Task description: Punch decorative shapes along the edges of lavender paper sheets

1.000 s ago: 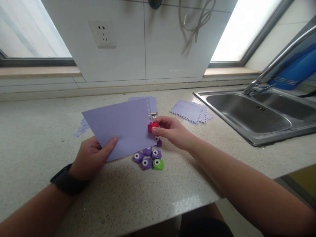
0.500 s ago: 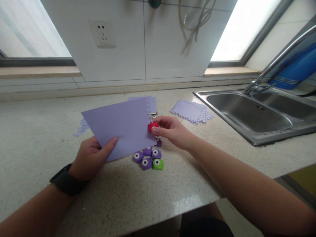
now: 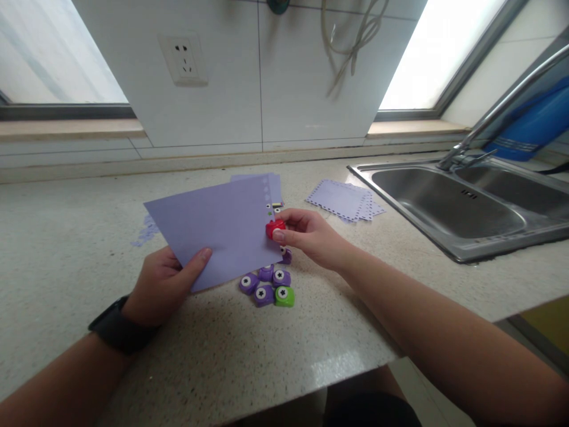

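Note:
A sheet of lavender paper [image 3: 213, 228] is tilted above the counter, its lower left edge pinched by my left hand [image 3: 166, 281] with the thumb on top. Along the sheet's right edge runs a row of punched holes. My right hand [image 3: 309, 234] is closed on a red craft punch [image 3: 275, 229], which sits over that edge below the holes. Under the sheet's lower right corner lie several purple craft punches [image 3: 264, 295] and a green craft punch [image 3: 284, 295]; the paper partly hides some of them.
Punched lavender sheets [image 3: 340, 198] lie fanned near the steel sink [image 3: 462, 256]. More lavender paper [image 3: 276, 185] lies behind the held sheet. Small paper scraps [image 3: 146, 231] are scattered to the left. A socket [image 3: 184, 59] is on the wall.
The held sheet's left corner has shifted very slightly to the left together with my left hand. My right hand and the red punch are almost unmoved.

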Motion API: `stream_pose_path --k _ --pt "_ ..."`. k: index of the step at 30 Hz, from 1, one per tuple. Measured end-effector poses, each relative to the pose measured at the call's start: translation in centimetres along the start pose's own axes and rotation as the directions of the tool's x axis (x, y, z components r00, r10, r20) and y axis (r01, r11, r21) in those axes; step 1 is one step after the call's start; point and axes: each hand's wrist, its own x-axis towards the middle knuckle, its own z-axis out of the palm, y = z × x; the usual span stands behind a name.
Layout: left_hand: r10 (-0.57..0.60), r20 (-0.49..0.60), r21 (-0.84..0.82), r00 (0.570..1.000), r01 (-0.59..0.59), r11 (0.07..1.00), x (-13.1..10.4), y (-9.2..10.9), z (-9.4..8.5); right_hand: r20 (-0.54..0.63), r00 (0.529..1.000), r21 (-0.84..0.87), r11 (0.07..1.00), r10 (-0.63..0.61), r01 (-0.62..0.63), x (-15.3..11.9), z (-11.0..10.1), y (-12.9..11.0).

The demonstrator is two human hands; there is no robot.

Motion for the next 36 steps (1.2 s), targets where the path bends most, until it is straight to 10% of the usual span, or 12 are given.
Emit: stream_pose_path --k 36 --pt "-0.001 0.002 0.009 1.000 0.001 1.000 0.04 -0.01 -0.05 -0.011 1.000 -0.014 1.000 -0.015 0.015 -0.06 -0.05 -0.09"
